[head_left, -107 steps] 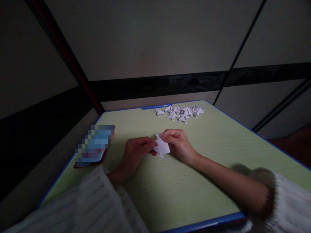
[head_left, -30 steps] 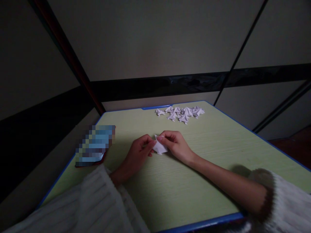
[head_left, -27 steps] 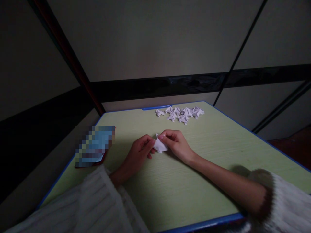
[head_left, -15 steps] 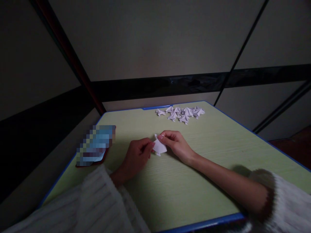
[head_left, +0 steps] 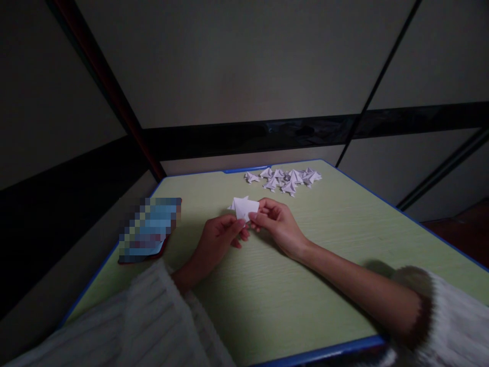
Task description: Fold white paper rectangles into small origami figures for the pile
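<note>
A small folded white paper piece (head_left: 245, 207) is held between both hands above the middle of the table (head_left: 305, 306). My left hand (head_left: 221, 233) pinches its lower left corner, thumb on the near face. On the lower right edge, my right hand (head_left: 280, 224) grips it between thumb and fingers. Pointed flaps stick out at the paper's top and left. Its far side is hidden from me.
Several white folded paper figures (head_left: 292, 179) lie grouped at the table's far edge. A phone or tablet with a blurred screen (head_left: 153, 229) rests at the left side. Behind the table stands a panelled wall (head_left: 244, 76) with a dark band.
The folded paper has been turned over, its pointed flaps now up and to the left, and raised slightly. Both hands have shifted their grip to its lower edge.
</note>
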A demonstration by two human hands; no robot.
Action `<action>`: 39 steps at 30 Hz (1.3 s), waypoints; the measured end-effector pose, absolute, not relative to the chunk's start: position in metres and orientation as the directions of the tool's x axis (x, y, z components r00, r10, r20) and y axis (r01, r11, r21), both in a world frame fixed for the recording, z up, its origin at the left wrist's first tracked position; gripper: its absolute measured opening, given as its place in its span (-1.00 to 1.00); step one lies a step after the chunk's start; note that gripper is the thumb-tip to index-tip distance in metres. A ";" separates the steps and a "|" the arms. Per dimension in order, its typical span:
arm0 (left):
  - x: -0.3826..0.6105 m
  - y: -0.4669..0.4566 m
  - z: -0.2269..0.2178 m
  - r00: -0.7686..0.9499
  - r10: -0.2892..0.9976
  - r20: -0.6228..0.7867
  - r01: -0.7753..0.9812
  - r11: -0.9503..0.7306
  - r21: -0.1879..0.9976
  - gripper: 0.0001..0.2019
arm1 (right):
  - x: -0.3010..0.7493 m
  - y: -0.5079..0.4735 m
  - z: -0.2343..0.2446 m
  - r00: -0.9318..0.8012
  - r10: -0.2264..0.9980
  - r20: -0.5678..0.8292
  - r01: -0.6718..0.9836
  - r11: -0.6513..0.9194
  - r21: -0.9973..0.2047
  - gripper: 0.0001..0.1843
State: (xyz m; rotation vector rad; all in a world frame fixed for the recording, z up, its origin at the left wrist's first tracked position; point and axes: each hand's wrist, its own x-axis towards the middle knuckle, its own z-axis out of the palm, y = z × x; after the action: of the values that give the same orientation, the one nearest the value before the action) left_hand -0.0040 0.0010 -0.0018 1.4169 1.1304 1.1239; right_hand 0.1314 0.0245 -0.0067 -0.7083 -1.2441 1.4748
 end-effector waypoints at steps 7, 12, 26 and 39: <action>-0.005 0.005 -0.002 0.095 0.995 -0.013 -0.024 0.015 1.000 -0.76 | 0.131 0.024 -0.007 -0.352 0.931 0.102 -0.280 0.000 -0.960 -0.77; -0.005 0.004 -0.002 0.067 0.997 -0.034 0.064 0.030 0.998 -0.82 | 0.131 0.023 -0.007 -0.406 0.907 0.109 -0.266 -0.003 -0.964 -0.76; -0.006 0.005 -0.003 0.040 0.999 0.006 0.060 -0.009 0.998 -0.81 | 0.131 0.024 -0.010 -0.360 0.920 0.154 -0.184 0.091 -0.979 -0.83; -0.007 0.005 -0.003 0.019 0.996 0.086 0.064 -0.087 0.994 -0.86 | 0.133 0.021 -0.010 -0.223 0.953 0.206 -0.103 0.187 -0.977 -0.84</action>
State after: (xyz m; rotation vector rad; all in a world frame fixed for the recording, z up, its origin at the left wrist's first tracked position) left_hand -0.0075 0.0048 -0.0034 1.3289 1.2022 1.2294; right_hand 0.1327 0.0209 -0.0099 -0.8807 -1.4039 1.2613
